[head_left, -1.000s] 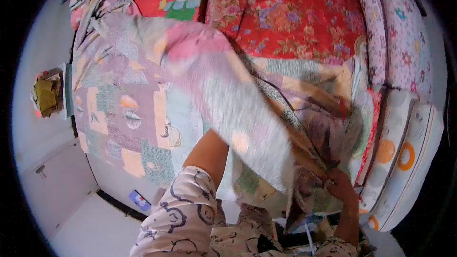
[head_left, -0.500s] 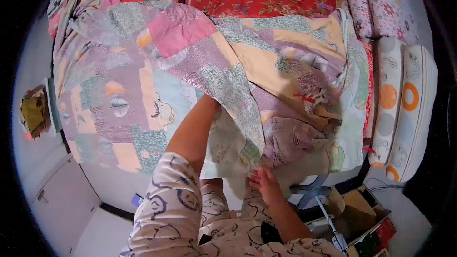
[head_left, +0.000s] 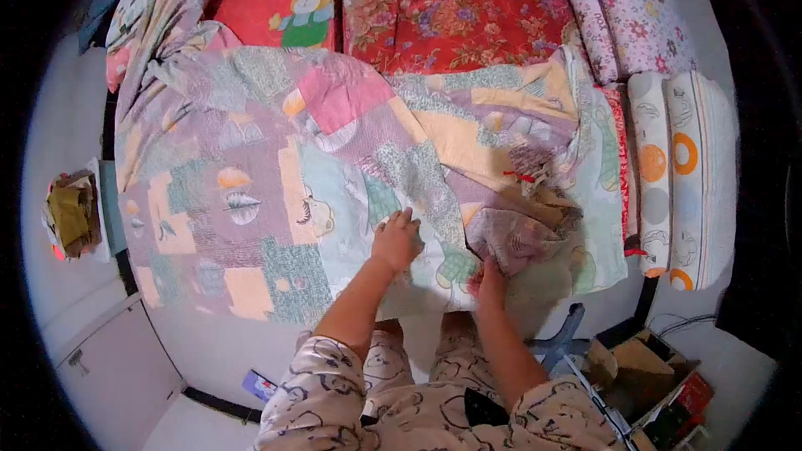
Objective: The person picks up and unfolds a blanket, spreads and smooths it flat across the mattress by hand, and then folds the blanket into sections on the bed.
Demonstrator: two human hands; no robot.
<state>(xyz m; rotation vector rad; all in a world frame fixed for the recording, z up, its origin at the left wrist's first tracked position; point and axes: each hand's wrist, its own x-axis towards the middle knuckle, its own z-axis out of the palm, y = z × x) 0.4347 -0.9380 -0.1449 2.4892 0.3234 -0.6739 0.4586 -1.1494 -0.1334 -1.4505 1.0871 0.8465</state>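
A patchwork quilt cover (head_left: 205, 230) in mauve, cream, green and pink lies across the bed. Its right part is folded over and bunched up, with a red tie on the heap. Between its two sides shows a pale blue-green cloth (head_left: 342, 192) with cartoon prints. My left hand (head_left: 397, 240) rests over this pale cloth, fingers spread and holding nothing. At the front edge of the bunched part, my right hand (head_left: 489, 281) is closed on the quilt cover; its fingertips are partly hidden.
Red floral bedding (head_left: 468, 29) and a red bear-print cloth (head_left: 259, 4) lie behind. Rolled bedding (head_left: 689, 159) and a flowered pillow (head_left: 639, 17) line the right side. A box of items (head_left: 660, 376) stands at lower right, a white cabinet (head_left: 117, 359) at lower left.
My left hand has come out from under the folded cover and now lies on the pale cloth. My right hand has moved up to the bunched edge. The view has shifted.
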